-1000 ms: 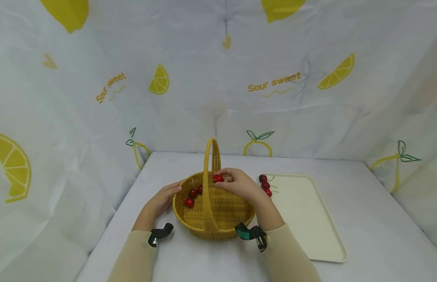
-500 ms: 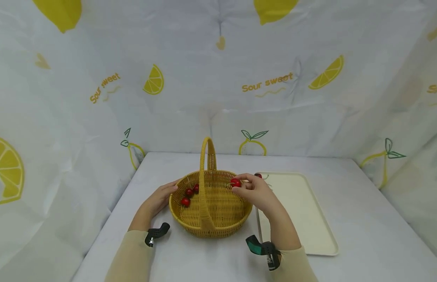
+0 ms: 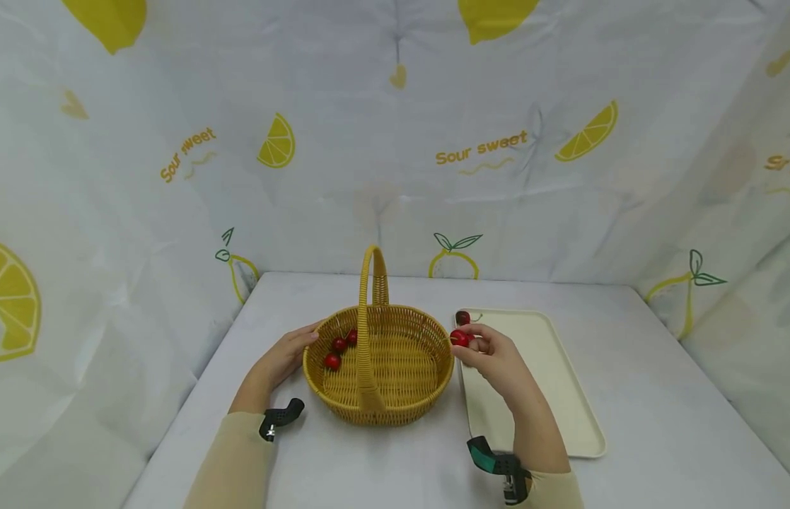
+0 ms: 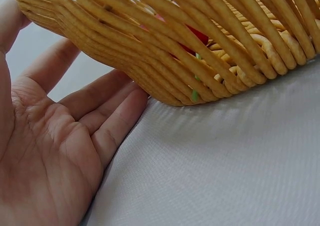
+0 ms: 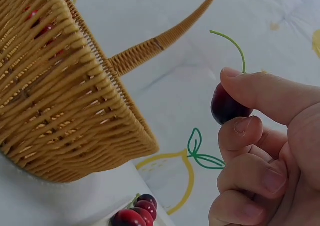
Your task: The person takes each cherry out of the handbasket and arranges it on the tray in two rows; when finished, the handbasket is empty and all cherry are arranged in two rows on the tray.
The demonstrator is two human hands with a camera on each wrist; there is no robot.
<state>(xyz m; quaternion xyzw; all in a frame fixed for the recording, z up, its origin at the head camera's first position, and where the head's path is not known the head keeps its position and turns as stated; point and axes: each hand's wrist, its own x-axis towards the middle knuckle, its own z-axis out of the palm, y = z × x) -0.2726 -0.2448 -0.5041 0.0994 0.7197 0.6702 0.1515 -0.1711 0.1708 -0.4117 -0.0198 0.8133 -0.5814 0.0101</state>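
A yellow woven basket point(image 3: 404, 367) with a tall arched handle stands on the white table. Inside its left half lie a few red cherries point(image 3: 332, 362). My left hand point(image 3: 281, 359) rests against the basket's left side; in the left wrist view its fingers point(image 4: 117, 123) stretch out and touch the wickerwork. Between thumb and index finger, my right hand point(image 3: 501, 362) pinches a dark red cherry point(image 5: 227, 106) with a green stem. That hand is just past the basket's right rim, over the tray's left edge.
To the right of the basket lies a cream tray point(image 3: 537, 389). Several cherries point(image 5: 142, 211) sit at its far left corner, partly hidden by the right hand in the head view. A lemon-print curtain point(image 3: 344, 212) hangs behind the table.
My right hand has carried the cherry rightward, from above the basket's inside out past its right rim to the tray's edge. The left hand stays at the basket's side.
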